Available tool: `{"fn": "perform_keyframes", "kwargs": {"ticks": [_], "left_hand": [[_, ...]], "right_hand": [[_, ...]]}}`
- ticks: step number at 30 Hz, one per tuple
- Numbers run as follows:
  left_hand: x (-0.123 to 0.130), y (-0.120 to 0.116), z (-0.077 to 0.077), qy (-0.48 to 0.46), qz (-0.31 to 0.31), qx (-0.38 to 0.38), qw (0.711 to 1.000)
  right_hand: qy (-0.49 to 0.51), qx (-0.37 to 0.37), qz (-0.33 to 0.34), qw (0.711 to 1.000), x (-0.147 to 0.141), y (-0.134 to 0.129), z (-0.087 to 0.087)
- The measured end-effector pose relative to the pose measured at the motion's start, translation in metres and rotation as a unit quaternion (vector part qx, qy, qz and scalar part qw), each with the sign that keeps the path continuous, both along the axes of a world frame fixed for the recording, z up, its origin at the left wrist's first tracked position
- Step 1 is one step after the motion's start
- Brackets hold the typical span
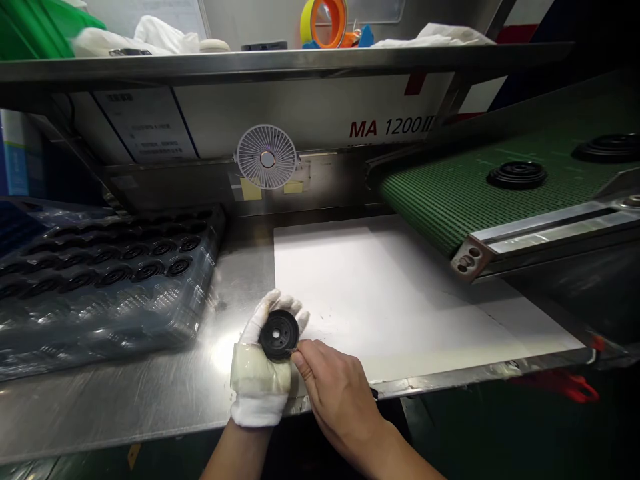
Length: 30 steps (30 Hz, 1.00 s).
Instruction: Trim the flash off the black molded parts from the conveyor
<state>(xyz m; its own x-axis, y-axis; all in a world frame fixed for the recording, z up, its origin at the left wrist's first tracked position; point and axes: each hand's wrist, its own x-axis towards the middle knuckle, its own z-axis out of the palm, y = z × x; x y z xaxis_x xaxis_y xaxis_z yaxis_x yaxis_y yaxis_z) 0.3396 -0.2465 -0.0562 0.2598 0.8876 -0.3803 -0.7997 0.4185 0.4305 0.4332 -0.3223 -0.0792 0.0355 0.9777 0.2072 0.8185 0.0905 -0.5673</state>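
My left hand, in a white cotton glove with a translucent wrap around the palm, holds a round black moulded part upright between fingers and thumb. The part looks like rubber and has a central hub with small holes. My bare right hand pinches a small metal blade, whose tip sits at the lower edge of the black part. Most of the blade is hidden by my fingers.
Both hands are above a steel table with a white sheet on it. A clear tray of black parts lies to the left. A green conveyor belt carrying black parts runs in at the right, below a steel shelf.
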Motion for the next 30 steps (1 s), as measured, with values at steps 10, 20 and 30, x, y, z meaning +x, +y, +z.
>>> {"fn": "perform_keyframes", "kwargs": {"ticks": [10,20,30], "left_hand": [[0.000,0.005,0.000,0.015,-0.001,0.026,1.000],[0.006,0.003,0.002,0.022,0.099,0.027,0.995],[-0.010,0.005,0.002,-0.012,-0.051,0.042,0.998]], "right_hand": [[-0.010,0.024,-0.035,0.999,0.006,0.002,0.003],[-0.028,0.040,-0.036,0.998,-0.014,-0.003,-0.005],[0.010,0.029,-0.037,0.999,-0.001,-0.001,-0.002]]}}
